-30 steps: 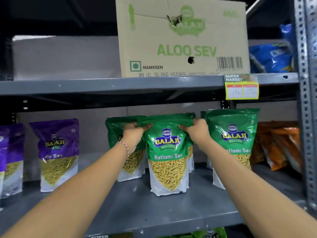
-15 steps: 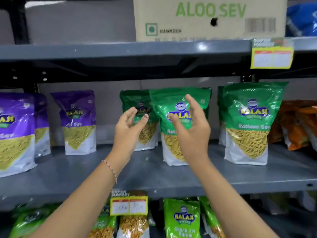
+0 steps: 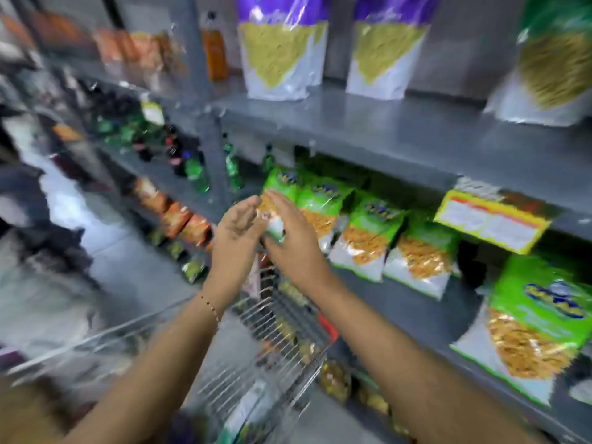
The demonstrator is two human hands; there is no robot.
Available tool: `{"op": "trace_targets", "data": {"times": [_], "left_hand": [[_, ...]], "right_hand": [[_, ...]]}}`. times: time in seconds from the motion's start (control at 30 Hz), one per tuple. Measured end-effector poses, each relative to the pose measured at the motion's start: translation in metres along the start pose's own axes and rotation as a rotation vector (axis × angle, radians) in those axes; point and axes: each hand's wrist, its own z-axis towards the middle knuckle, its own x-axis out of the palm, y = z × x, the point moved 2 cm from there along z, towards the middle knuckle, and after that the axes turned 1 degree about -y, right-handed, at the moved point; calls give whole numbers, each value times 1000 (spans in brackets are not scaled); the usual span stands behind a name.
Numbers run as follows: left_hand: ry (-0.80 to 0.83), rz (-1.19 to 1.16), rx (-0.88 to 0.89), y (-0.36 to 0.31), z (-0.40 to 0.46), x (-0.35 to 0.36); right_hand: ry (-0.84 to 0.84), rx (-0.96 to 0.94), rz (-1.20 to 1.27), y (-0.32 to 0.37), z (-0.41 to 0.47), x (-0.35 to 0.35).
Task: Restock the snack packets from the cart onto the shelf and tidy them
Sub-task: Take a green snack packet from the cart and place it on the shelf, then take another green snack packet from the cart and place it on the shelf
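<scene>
The view is blurred and tilted down to the left. My left hand [image 3: 238, 227] and my right hand [image 3: 293, 240] hover side by side in mid-air, fingers spread, holding nothing. They are above the wire cart [image 3: 282, 328], whose basket sits low in the middle. Purple snack packets [image 3: 278, 49] stand on the grey shelf [image 3: 400, 129] at the top. A green Ratlami Sev packet [image 3: 551, 59] stands at the shelf's right end. Light-green packets [image 3: 368, 232] line the shelf below, just behind my hands.
A yellow price tag [image 3: 490, 221] hangs on the shelf's front edge at right. Bottles [image 3: 195, 168] and orange packets [image 3: 182, 219] fill the shelving further left. A grey upright post [image 3: 192, 49] divides the two shelf units. Grey floor [image 3: 134, 270] shows at left.
My hands let go of the green Ratlami Sev packet on the shelf and drew back open. My head has swung down and left, bringing the cart and lower shelf into view.
</scene>
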Motion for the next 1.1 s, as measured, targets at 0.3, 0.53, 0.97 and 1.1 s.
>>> {"op": "trace_targets", "data": {"times": [0.3,0.53,0.97,1.1], "left_hand": [[102,564,-520,169,-49,-104],[852,1109,-795,254,-144,-140],[883,1237,-801,298,-158,-171],[810,1234,-763,297,-149,-181]], "right_hand": [[785,156,-246,-94,-56,112],[1371,244,-532,-160,-139,152],[1598,-22,-551,-188,-198,236],[1585,-44,-491,-186,-212,260]]}}
